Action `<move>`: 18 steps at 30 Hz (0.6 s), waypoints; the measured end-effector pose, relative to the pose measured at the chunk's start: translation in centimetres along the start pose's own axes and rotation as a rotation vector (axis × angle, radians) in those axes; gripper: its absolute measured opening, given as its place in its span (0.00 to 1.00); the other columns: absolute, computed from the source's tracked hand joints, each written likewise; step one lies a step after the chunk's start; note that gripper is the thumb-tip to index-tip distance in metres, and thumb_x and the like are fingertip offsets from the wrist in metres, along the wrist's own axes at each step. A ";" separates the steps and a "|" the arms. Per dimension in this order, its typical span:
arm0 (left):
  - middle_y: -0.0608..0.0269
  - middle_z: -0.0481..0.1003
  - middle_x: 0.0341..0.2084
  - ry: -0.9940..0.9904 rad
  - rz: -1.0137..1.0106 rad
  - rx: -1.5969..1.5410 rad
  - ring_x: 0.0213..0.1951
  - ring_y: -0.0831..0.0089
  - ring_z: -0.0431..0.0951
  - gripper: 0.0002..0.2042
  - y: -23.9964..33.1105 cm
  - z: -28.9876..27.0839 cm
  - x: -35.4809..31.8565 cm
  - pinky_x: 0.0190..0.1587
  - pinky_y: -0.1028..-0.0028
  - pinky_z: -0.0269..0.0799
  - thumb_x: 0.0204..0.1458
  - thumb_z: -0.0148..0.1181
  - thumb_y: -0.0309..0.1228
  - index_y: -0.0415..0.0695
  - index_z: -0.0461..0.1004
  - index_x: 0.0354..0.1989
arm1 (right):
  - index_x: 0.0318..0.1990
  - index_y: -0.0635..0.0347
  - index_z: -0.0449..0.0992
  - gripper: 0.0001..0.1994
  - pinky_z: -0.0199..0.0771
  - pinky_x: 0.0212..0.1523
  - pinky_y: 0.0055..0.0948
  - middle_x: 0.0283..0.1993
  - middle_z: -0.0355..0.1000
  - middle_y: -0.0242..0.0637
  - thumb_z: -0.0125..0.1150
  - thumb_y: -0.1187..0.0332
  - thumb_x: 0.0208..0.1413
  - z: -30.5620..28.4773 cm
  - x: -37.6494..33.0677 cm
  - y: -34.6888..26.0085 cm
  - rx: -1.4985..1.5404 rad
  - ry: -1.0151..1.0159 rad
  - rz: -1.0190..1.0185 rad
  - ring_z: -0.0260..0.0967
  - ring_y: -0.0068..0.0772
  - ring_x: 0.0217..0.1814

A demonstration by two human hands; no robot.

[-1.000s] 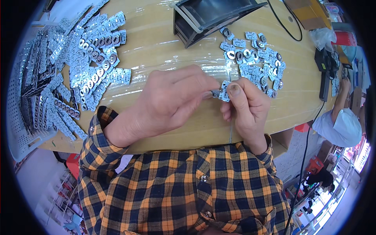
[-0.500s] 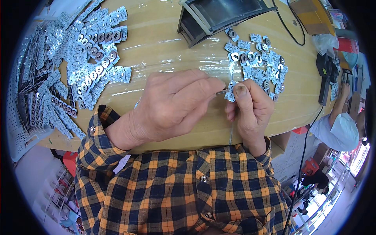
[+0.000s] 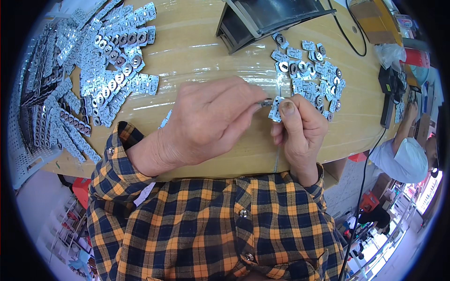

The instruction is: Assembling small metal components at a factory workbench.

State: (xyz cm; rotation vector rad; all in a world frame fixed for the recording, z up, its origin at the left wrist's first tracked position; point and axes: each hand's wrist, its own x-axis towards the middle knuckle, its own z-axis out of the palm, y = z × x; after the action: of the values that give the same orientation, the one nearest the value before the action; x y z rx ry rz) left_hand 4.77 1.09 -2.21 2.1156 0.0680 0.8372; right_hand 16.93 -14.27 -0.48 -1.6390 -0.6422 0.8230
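Head view. The left hand point(image 3: 213, 119) extends over the tabletop point(image 3: 206, 65) with its thumb and forefinger closed on a small dark piece point(image 3: 266, 102). Whether this piece is joined to the adjacent board cannot be told. The right hand point(image 3: 302, 126) has its thumb clamped on a small circuit board point(image 3: 276, 111), pressing it against the curled fingers. The board is held tilted, directly beside the left fingertips, near the front edge of the tabletop.

Beyond the right hand, a cluster of separate circuit boards point(image 3: 307, 86) lies on the tabletop; several carry round metal holders. To the left, a heap of circuit-board strips point(image 3: 112, 70) overlaps in several layers and extends into a white perforated basket point(image 3: 30, 166). A board fragment point(image 3: 165, 120) lies partly hidden behind the left wrist. At the far side stands a black open-fronted housing point(image 3: 267, 21). A cardboard box point(image 3: 375, 21) is located at the far right. A co-worker point(image 3: 408, 157) is positioned beyond the right end.
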 end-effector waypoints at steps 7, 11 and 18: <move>0.57 0.75 0.22 -0.027 0.044 -0.006 0.22 0.63 0.76 0.12 -0.1 0.1 -0.1 0.22 0.73 0.68 0.42 0.64 0.15 0.37 0.77 0.37 | 0.27 0.63 0.72 0.11 0.54 0.17 0.17 0.17 0.65 0.26 0.56 0.70 0.63 0.5 -0.1 0.9 -0.109 0.158 -0.109 0.57 0.12 0.16; 0.57 0.77 0.25 -0.078 -0.179 -0.124 0.25 0.68 0.78 0.11 0.2 0.1 -0.1 0.26 0.75 0.70 0.46 0.63 0.16 0.37 0.78 0.39 | 0.27 0.65 0.72 0.10 0.54 0.19 0.22 0.16 0.63 0.30 0.58 0.72 0.62 0.2 -0.3 1.5 -0.316 0.267 -0.223 0.55 0.18 0.17; 0.66 0.79 0.29 -0.153 -0.506 -0.445 0.28 0.83 0.76 0.07 1.2 -0.8 0.2 0.31 0.82 0.69 0.52 0.61 0.21 0.36 0.78 0.39 | 0.29 0.66 0.74 0.09 0.57 0.21 0.24 0.19 0.64 0.32 0.57 0.73 0.61 -0.9 -0.3 0.0 -0.368 0.186 -0.246 0.59 0.21 0.19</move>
State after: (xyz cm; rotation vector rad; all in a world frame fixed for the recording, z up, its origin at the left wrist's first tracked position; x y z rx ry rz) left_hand 4.17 0.89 -0.89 1.6288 0.2945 0.3454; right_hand 17.48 -15.04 -0.30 -1.8916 -0.8792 0.3823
